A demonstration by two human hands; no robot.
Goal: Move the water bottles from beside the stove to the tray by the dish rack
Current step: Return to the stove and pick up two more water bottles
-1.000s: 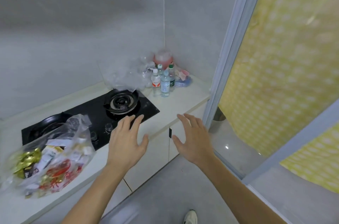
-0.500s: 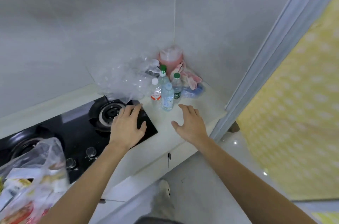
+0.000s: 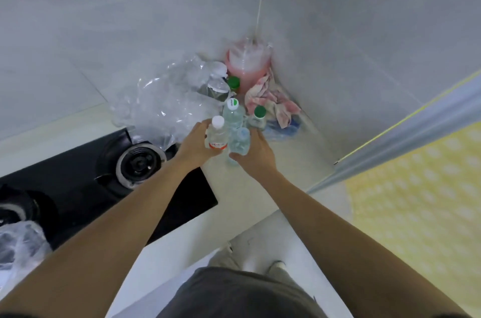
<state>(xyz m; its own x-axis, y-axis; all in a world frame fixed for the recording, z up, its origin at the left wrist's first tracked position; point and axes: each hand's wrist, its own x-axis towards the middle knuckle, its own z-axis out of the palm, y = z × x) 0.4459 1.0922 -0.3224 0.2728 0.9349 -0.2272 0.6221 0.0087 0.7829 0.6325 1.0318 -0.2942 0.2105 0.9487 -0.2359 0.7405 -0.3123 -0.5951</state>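
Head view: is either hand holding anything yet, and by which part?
Left hand grips the white-capped bottle around its body. Right hand wraps the blue-capped bottle around its body.

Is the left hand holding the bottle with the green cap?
No, the left hand grips the white-capped bottle; the green-capped bottle stands untouched behind.

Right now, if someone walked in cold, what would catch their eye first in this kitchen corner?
Two hands meet at a cluster of small water bottles in the counter corner: the left hand grips the white-capped bottle, the right hand a blue-capped bottle. Behind them stands a pink jug against the wall, with crumpled clear plastic beside the black stove.
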